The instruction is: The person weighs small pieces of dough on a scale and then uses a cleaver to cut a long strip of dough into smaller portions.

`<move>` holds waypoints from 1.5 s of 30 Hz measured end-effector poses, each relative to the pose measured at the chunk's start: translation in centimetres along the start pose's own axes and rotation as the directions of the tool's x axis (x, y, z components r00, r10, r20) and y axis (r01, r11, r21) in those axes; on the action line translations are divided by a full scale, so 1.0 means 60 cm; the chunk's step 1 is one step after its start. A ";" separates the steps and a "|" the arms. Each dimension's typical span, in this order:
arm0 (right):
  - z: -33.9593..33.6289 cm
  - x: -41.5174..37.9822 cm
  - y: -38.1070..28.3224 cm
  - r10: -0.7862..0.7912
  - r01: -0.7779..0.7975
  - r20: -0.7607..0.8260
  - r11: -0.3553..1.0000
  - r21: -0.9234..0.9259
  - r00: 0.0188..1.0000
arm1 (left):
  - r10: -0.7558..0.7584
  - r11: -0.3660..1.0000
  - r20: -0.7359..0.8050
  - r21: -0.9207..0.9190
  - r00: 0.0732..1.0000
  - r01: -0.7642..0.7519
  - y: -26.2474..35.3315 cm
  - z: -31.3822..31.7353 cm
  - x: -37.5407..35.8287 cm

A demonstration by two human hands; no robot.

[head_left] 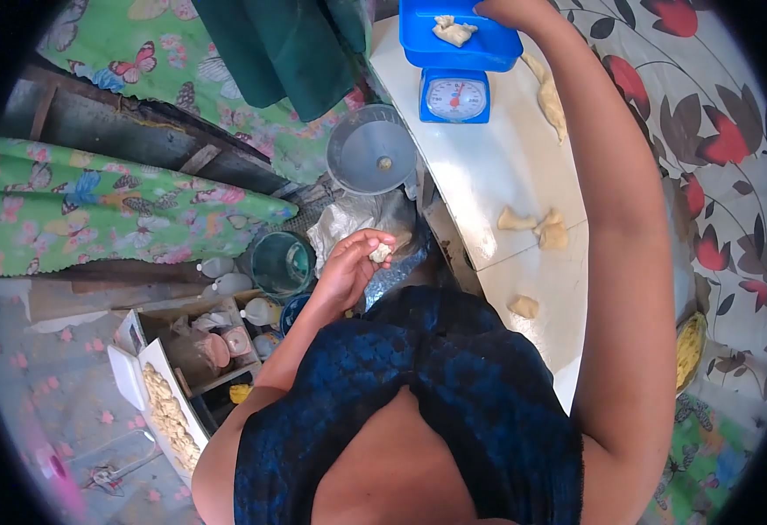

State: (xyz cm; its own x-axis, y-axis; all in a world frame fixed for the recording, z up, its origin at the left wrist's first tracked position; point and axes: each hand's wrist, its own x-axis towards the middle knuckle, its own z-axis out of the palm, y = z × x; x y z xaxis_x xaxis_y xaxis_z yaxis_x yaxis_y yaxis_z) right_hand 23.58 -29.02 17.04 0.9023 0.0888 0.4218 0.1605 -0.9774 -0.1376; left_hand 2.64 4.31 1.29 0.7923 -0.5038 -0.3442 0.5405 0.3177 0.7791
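Dark-blue dress [322,376] closest; left hand [348,273] pinches dough [380,253], right hand [504,10] grip unclear; likely weighing, next needing a dial [455,99] check.

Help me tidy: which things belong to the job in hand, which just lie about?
In the job:
small pale dough lump in left hand
blue plastic tray on blue dial scale

Probably lying about:
dark green round bucket
white plastic bottles

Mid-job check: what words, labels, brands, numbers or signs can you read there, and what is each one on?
Legible text: none.
Scale dial: printed markings around its face, too small and blurred to read.
White bottle: any print on it is too blurred to make out.
Elsewhere: no word, brand or sign that I can read.
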 end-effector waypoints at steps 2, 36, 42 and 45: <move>0.006 0.002 0.007 -0.013 0.013 -0.005 1.000 0.008 1.000 | -0.004 1.000 0.006 0.000 1.000 0.004 0.001 0.000 0.000; 0.089 0.048 0.029 -0.189 0.171 0.089 0.970 0.172 0.978 | 0.007 1.000 -0.018 -0.013 1.000 -0.007 0.002 -0.005 0.009; 0.072 0.054 0.015 -0.219 0.171 0.107 0.924 0.343 0.970 | -0.001 1.000 -0.039 -0.017 0.999 0.000 0.002 -0.006 0.007; 0.069 0.055 0.015 -0.227 0.206 0.034 0.931 0.301 0.973 | 0.012 1.000 -0.036 -0.011 0.999 -0.012 0.001 -0.008 0.006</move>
State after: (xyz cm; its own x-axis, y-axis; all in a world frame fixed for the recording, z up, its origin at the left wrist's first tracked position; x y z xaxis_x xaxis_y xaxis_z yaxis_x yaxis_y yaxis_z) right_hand 28.33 -28.81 14.61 0.8557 0.3145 0.4110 0.4559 -0.8339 -0.3110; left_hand 3.11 4.52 0.99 0.8083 -0.4705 -0.3540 0.5339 0.3323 0.7775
